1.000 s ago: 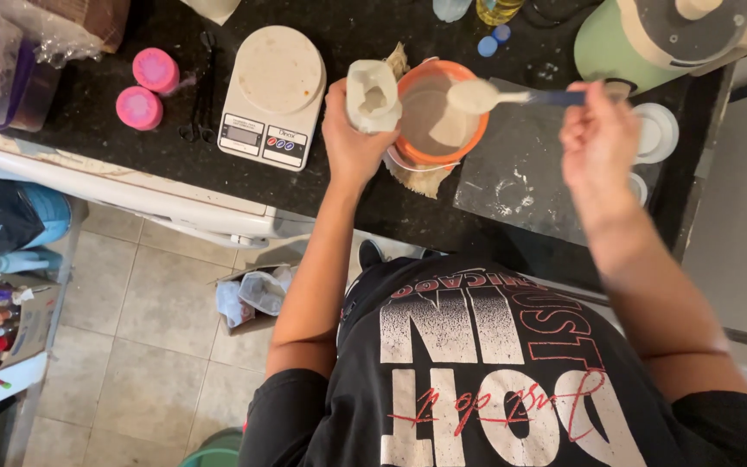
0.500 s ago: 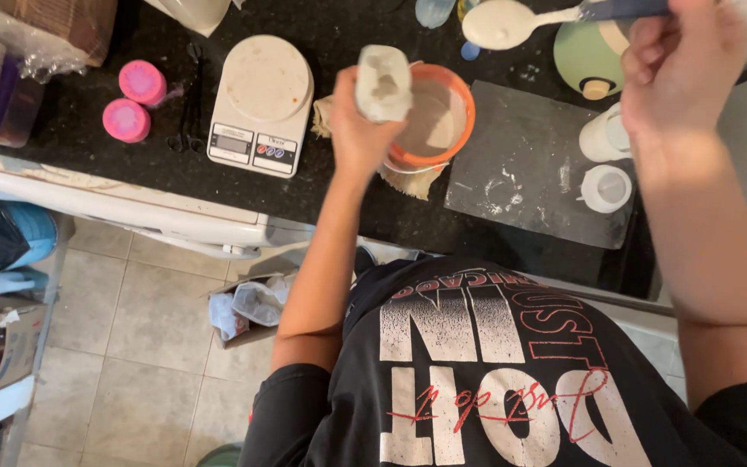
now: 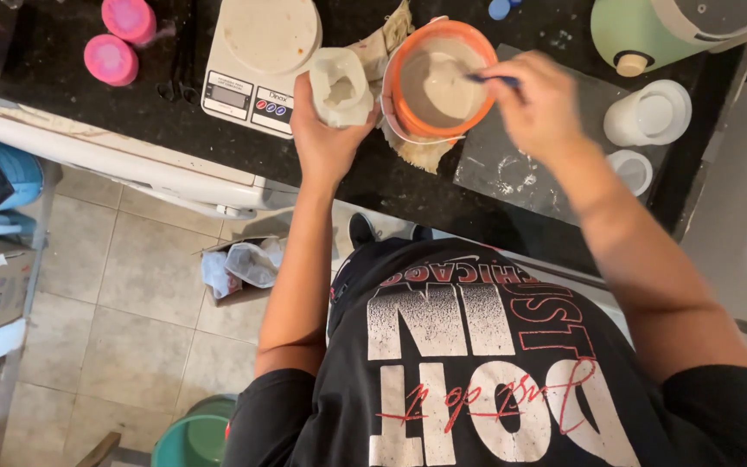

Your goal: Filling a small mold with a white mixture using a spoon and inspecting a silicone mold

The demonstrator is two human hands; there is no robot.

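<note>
My left hand (image 3: 326,138) grips a small white mould (image 3: 339,86) with pale mix inside, held just left of an orange-rimmed bowl (image 3: 439,82). The bowl holds a grey-white batter and rests on a crumpled brown paper. My right hand (image 3: 542,108) is over the bowl's right side and holds a blue-handled spoon (image 3: 488,79) whose head dips into the batter. Both stand on a dark stone counter (image 3: 373,186).
A white kitchen scale (image 3: 261,60) lies left of the mould. Two pink lids (image 3: 112,59) sit at the far left. A grey mat (image 3: 512,169), two white cups (image 3: 648,114) and a green appliance (image 3: 650,30) are at the right. Tiled floor and a green bucket (image 3: 192,441) are below.
My right hand has come down from the upper right and put the spoon back into the bowl. My left hand has kept the mould beside the bowl.
</note>
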